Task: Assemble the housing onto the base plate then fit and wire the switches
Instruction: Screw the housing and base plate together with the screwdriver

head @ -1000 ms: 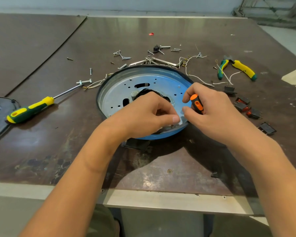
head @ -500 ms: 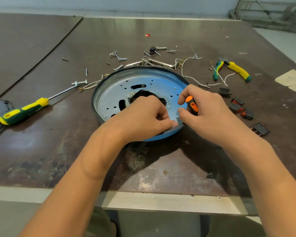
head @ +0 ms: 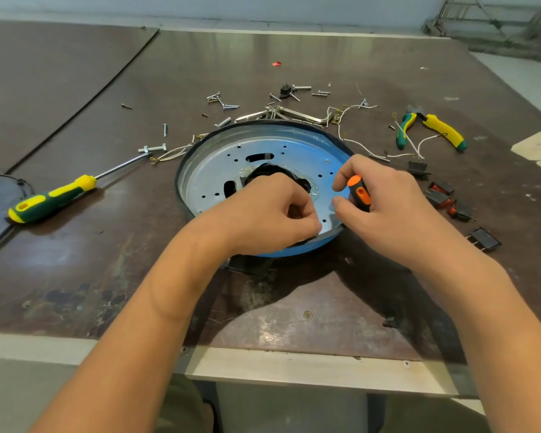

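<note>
Orange-black stubby screwdriver (head: 359, 193): your right hand (head: 388, 214) curls round handle, long axis near upright, orange end up, over near-right rim of round blue metal base plate (head: 263, 145), mid-table. Your left hand (head: 263, 214) fingers curled; contents unclear.

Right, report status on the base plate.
Right hand grips orange screwdriver at near rim of base plate. Left hand curled beside it, contents hidden. Switches loose on table, unfitted. Nothing blocking.
</note>
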`<state>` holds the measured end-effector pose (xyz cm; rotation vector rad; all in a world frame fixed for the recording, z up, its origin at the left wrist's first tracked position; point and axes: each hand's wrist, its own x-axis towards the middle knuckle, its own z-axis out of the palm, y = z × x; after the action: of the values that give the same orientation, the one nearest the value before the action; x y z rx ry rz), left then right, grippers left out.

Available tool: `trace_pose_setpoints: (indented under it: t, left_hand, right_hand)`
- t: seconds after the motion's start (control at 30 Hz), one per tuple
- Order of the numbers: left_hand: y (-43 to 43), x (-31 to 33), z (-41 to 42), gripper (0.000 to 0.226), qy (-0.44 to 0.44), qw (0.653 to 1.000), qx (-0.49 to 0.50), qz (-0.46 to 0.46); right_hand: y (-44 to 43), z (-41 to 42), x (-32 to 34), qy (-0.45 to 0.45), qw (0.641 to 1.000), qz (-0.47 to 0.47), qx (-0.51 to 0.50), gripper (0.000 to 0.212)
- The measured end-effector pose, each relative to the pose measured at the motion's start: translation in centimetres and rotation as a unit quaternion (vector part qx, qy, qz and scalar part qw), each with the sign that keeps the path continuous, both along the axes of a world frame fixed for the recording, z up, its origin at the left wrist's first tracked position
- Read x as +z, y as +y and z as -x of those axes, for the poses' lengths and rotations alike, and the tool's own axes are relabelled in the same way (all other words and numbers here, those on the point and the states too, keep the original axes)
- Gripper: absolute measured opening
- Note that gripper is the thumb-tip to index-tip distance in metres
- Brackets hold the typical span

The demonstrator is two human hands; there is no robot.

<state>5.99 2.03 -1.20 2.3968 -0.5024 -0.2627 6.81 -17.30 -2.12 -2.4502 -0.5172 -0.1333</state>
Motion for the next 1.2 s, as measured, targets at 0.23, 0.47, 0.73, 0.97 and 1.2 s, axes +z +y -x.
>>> trace_pose_setpoints:
  t: [0.23,0.47,0.73,0.97,1.2]
  left_hand:
    - [-0.34,-0.19,-0.03,0.024,0.004,1.0,0.005,-0.005]
    - [0.04,0.06,-0.02,0.023,0.022,1.0,-0.018,0.01]
    - [0.1,0.16,0.03,0.009,0.038,0.999,-0.03,0.013]
    - [-0.44,-0.22,0.04,0.035,-0.024,0.999,0.0,-0.039]
    - [0.3,0.27,0.06,0.014,0.041,0.998,-0.006,0.049]
  right_hand:
    - [0.05,0.11,-0.04,-0.001,1.0,-0.004,0.003,0.014]
    - [0.04,0.05,-0.17,-0.004,1.0,-0.012,0.001,0.014]
    - [0.11,-0.05,-0.27,-0.011,1.0,-0.018,0.004,0.015]
    - [0.08,-0.02,-0.22,-0.008,1.0,-0.02,0.007,0.013]
    - [0.09,-0.02,-0.24,-0.007,1.0,-0.017,0.005,0.013]
